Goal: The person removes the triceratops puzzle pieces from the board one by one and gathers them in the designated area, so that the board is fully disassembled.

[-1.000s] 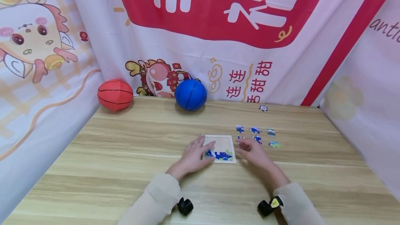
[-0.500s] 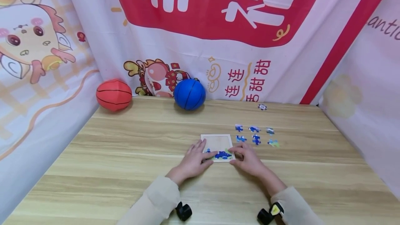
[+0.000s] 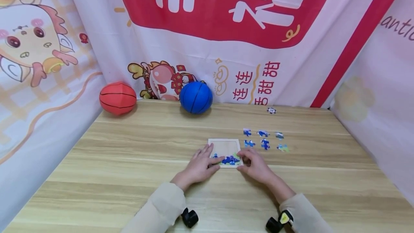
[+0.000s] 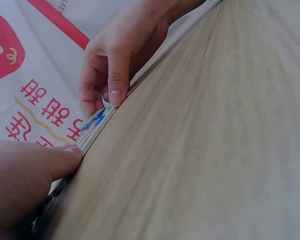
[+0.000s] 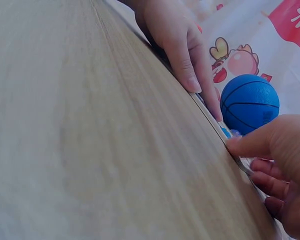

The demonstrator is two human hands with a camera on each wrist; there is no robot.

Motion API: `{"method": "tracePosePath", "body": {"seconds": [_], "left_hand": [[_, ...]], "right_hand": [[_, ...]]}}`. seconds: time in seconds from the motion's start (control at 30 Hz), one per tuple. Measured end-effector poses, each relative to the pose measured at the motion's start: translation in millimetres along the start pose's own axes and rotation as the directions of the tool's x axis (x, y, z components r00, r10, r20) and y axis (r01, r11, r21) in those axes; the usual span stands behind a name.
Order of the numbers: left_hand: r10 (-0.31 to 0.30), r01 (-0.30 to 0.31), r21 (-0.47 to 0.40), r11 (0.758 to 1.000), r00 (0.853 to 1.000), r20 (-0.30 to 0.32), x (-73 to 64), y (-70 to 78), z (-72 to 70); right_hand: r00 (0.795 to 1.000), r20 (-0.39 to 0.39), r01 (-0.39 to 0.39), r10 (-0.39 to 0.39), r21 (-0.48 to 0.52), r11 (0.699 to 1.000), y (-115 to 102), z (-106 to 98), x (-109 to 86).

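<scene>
A small square puzzle tray (image 3: 224, 140) with a pale rim lies on the wooden table. Blue and green jigsaw pieces (image 3: 230, 160) line its near side, while the far part shows bare board. My left hand (image 3: 198, 166) rests on the tray's left side, fingers extended, with the index finger reaching over the pieces and the thumb at the near rim. At the near right corner, my right hand (image 3: 257, 165) holds the tray between thumb and index finger, its other fingers curled. Both thumbs sit at the near edge in the left wrist view, where the pieces (image 4: 96, 119) show between the hands.
Several loose jigsaw pieces (image 3: 265, 144) lie in two rows right of the tray. Farther back is a small flower-shaped piece (image 3: 271, 110). A blue ball (image 3: 196, 97) and a red ball (image 3: 118, 98) stand along the back edge, before a printed curtain (image 3: 181, 35).
My right hand has come left and nearer, from beside the tray onto its right corner, uncovering a loose piece. My left hand has slid slightly toward me, its fingers lower on the tray.
</scene>
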State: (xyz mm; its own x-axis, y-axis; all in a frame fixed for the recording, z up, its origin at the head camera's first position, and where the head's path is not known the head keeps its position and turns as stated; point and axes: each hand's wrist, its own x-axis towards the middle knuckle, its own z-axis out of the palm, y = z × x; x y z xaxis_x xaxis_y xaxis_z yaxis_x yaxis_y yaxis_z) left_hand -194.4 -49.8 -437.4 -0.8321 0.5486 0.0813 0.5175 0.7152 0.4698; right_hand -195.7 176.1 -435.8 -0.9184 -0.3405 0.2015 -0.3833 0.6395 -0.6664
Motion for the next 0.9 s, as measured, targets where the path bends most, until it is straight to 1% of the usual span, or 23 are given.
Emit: {"method": "tracePosePath", "body": {"seconds": [0.2,0.43,0.53,0.63,0.73,0.83,0.9], "left_hand": [[0.013,-0.013,-0.014,1.0,1.0,0.0,-0.2,-0.9,-0.7],[0.008,-0.008,-0.016,1.0,1.0,-0.003,-0.5,-1.0,0.1],[0.004,-0.004,-0.019,1.0,1.0,-0.003,-0.9,-0.4,-0.2],[-0.002,0.002,-0.022,1.0,1.0,-0.001,-0.8,-0.4,0.1],[-0.01,0.01,-0.023,1.0,1.0,0.003,-0.4,-0.3,0.7],[-0.006,0.006,-0.028,1.0,1.0,0.001,-0.3,0.1,0.5],[-0.002,0.002,-0.032,0.999,1.0,-0.002,-0.7,0.2,-0.2]], "right_hand": [[0.995,0.022,-0.094,0.093,0.078,0.993,-2,2,0.4],[0.989,0.02,-0.147,0.146,0.101,0.984,-4,1,2.6],[0.982,0.036,-0.189,0.186,0.149,0.971,-4,-2,2.9],[0.976,0.043,-0.216,0.212,0.216,0.952,-2,-9,1.1],[0.977,0.047,-0.212,0.207,0.281,0.936,4,-21,-4.2],[0.977,0.033,-0.208,0.209,0.312,0.927,15,-37,-12.5],[0.972,0.026,-0.231,0.235,0.311,0.922,22,-49,-19.6]]}}
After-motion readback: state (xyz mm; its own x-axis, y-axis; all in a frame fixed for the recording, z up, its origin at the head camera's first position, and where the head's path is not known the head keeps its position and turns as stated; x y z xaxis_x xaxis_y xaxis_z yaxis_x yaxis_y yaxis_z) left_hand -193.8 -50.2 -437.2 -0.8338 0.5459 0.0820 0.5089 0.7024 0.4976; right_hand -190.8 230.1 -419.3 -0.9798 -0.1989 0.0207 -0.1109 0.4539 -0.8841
